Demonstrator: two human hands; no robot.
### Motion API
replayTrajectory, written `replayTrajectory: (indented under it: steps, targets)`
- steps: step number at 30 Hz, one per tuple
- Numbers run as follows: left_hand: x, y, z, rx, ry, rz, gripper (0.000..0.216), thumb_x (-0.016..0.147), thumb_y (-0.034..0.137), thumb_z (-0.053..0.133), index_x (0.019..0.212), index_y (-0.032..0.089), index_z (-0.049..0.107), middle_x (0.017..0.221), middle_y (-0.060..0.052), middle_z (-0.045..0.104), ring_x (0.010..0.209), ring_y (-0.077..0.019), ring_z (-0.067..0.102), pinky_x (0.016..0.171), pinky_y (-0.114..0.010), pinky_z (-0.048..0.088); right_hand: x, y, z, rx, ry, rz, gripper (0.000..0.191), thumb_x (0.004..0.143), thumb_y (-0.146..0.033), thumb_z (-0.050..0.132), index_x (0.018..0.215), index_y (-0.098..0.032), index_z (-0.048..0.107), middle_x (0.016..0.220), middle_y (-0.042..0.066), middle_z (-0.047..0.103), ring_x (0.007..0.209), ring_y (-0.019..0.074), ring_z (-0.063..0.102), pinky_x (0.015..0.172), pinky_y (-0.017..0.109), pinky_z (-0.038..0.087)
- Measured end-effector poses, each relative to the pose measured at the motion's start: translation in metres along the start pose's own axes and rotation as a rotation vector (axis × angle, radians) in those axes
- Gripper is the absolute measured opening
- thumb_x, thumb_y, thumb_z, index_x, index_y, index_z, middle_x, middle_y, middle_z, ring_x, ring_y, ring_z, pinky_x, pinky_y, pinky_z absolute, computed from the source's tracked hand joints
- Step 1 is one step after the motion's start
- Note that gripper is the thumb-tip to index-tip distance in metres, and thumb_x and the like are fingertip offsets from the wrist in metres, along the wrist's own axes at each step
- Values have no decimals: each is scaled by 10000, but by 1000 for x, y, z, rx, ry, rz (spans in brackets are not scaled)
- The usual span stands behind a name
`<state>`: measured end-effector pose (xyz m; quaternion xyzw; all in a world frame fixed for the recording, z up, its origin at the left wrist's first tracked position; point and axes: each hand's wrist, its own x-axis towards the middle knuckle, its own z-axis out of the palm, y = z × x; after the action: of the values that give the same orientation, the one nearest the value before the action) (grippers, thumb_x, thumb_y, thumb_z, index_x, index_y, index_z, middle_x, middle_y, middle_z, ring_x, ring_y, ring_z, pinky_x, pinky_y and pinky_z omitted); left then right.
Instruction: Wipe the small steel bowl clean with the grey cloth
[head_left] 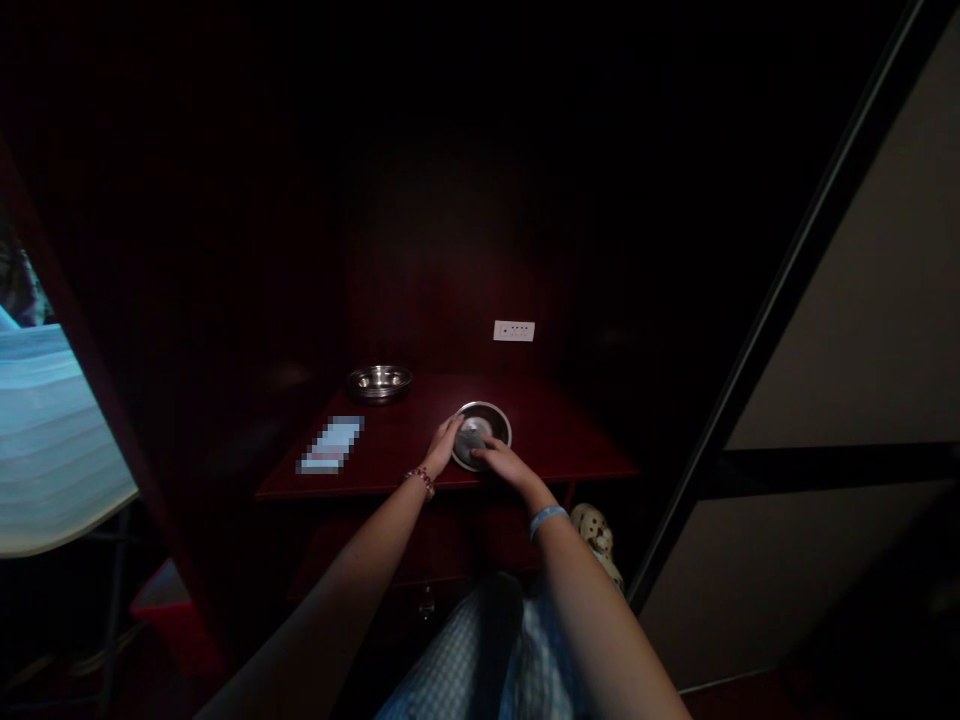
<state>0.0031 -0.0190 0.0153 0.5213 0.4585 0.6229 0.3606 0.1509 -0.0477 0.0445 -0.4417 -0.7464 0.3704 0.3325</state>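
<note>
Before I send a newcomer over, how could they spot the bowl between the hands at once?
Find the dark red tabletop below the white wall socket. Near its front edge, a round metal bowl sits between the left hand and the right hand. Unlike the shiny metal dishware farther back to the left, it has a grey item inside.

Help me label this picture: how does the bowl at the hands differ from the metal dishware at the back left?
The left hand and right hand are at the bowl, away from the dishware. The bowl holds a grey, cloth-like item; the dishware shows a bare, shiny inside. Both are round and look metallic.
</note>
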Motion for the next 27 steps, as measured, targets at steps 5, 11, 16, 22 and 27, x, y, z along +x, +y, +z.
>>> replayTrajectory:
  steps: [5,11,16,22,27]
  targets:
    - [0,-1,-1,25,3,-30,467,796,517,473,987,136,662,1020,-91,701,1019,-232,605,925,-326,428,6,-2,-4,324,109,107,368,771,-323,396,963,-120,635,897,55,671,824,169,601,741,258,468]
    - [0,-6,-1,-13,-42,-26,491,799,520,492,1055,128,642,1115,-114,673,1056,-226,598,955,-334,414,7,-6,-7,402,425,38,351,800,-372,345,909,-144,588,885,47,639,853,166,562,737,234,450]
    - [0,-7,0,-31,-65,-35,494,800,519,497,1056,124,647,1076,-119,688,1014,-233,619,943,-352,428,3,-10,-4,299,450,-14,349,823,-354,316,941,-155,577,913,51,642,858,168,567,748,235,444]
    - [-1,-4,0,-18,-47,-46,509,800,525,496,1072,120,642,1109,-122,678,1032,-241,610,941,-352,430,1,-8,-1,-71,492,-16,366,811,-347,412,1133,-196,495,1025,67,648,917,190,587,853,292,408]
    - [3,-9,-1,3,-52,-57,521,792,541,495,1052,117,650,1090,-126,683,1017,-249,613,938,-359,425,0,-2,2,-352,527,-179,342,775,-318,487,1082,-167,477,1068,84,624,1060,207,538,1048,404,201]
